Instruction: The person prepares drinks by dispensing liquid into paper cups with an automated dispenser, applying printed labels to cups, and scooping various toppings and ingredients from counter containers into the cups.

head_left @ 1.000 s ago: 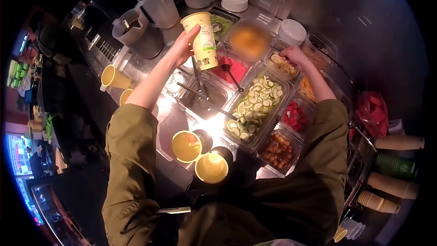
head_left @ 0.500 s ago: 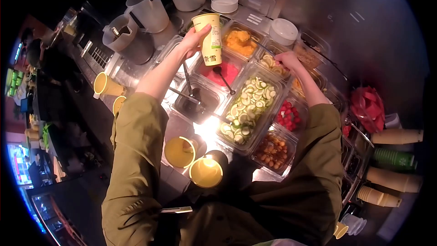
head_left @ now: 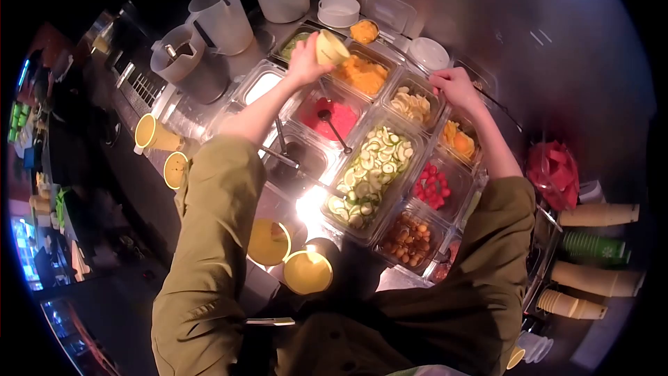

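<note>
My left hand grips a yellow paper cup, tilted with its base toward me, beside the tub of orange pulp. Pinched in my right hand is the handle end of a long ladle. Its bowl, heaped with orange pulp, is raised at the upper right of the cup. Below my right hand lie tubs of pale citrus slices and orange slices. A dark spoon rests in the red pulp tub.
Lime slices, red pieces and brown pieces fill nearer tubs. Two yellow cups stand near my body. Clear pitchers are at the upper left, white round lids at the back, and stacked cups at the right.
The ladle has come up out of the orange tub with pulp in its bowl. My left hand has tipped the cup, turning its mouth away from me toward the ladle.
</note>
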`<action>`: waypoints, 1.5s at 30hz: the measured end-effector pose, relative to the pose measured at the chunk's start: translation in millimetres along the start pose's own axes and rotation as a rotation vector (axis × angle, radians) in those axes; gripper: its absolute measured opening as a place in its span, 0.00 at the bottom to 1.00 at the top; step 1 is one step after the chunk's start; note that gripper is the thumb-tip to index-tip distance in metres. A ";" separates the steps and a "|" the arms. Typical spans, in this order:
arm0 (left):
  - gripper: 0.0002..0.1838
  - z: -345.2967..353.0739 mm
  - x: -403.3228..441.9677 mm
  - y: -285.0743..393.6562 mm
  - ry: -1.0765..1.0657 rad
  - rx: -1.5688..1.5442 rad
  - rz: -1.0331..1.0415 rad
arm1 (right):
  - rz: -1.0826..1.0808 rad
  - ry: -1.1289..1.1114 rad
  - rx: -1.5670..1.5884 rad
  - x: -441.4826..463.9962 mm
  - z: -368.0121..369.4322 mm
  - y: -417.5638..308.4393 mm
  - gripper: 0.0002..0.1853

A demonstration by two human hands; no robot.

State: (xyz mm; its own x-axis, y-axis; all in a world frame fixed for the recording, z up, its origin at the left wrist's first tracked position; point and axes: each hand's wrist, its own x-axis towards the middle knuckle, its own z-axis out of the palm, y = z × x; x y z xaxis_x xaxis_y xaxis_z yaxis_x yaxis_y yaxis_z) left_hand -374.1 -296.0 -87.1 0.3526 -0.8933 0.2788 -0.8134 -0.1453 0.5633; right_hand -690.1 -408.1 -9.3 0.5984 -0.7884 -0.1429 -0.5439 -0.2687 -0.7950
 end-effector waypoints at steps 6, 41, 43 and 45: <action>0.48 12.4 4.3 25.3 0.156 -0.273 0.134 | -0.718 0.499 -0.984 -49.8 25.0 -41.7 0.07; 0.25 -85.5 -43.9 -26.4 0.249 -1.018 -0.326 | -0.479 0.139 -0.692 -7.0 205.3 9.1 0.12; 0.26 -84.6 -46.0 -36.5 0.235 -1.040 -0.311 | -0.138 -0.124 -0.857 0.6 240.9 -2.4 0.10; 0.26 -91.2 -52.1 -33.1 0.322 -0.998 -0.357 | -0.157 -0.062 -0.847 19.7 264.4 21.0 0.09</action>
State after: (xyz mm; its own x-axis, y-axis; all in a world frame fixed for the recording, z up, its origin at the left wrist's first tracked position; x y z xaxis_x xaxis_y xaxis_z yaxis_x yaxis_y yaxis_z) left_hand -323.3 -205.9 -49.3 0.7143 -0.6948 0.0836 0.0455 0.1653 0.9852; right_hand -534.2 -282.9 -184.7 0.7212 -0.6822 -0.1199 -0.6925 -0.7138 -0.1045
